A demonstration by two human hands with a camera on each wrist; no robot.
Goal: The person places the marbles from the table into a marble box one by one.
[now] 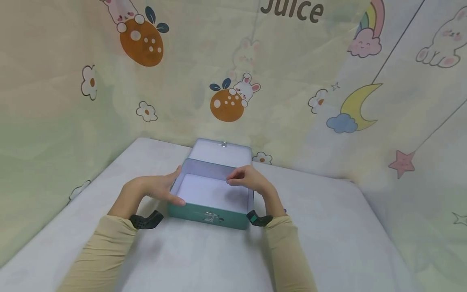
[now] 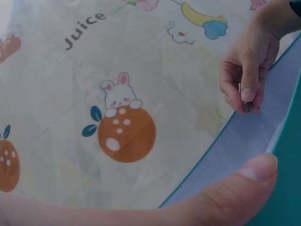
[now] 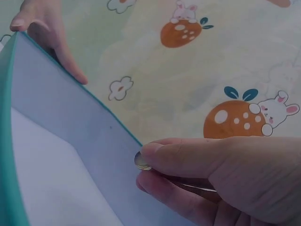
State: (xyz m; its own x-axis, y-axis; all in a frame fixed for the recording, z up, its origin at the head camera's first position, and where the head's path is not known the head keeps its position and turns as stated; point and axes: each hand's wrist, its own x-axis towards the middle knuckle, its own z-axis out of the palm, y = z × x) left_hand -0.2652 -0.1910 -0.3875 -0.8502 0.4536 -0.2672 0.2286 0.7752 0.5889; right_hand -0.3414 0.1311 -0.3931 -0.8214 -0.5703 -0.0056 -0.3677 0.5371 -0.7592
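Observation:
A teal tin box (image 1: 208,217) with a pale inside stands on the table, its hinged lid (image 1: 220,151) laid back behind it. My left hand (image 1: 158,187) rests spread against the box's left side, thumb on the front corner and a straight finger along the outside of the wall. Over the right part of the box, my right hand (image 1: 249,178) pinches a small glass marble (image 3: 142,161) between thumb and fingertips. The marble looks clear with a yellowish tint in the right wrist view, darker in the left wrist view. The floor of the box (image 1: 208,190) shows bare.
A white cloth covers the table (image 1: 335,235). A printed curtain (image 1: 182,81) with rabbits, oranges and flowers hangs behind and at both sides. Something small and bluish-purple (image 1: 285,210) peeks out beside my right wrist, mostly hidden. A metal clasp (image 1: 224,144) sits on the lid's far edge.

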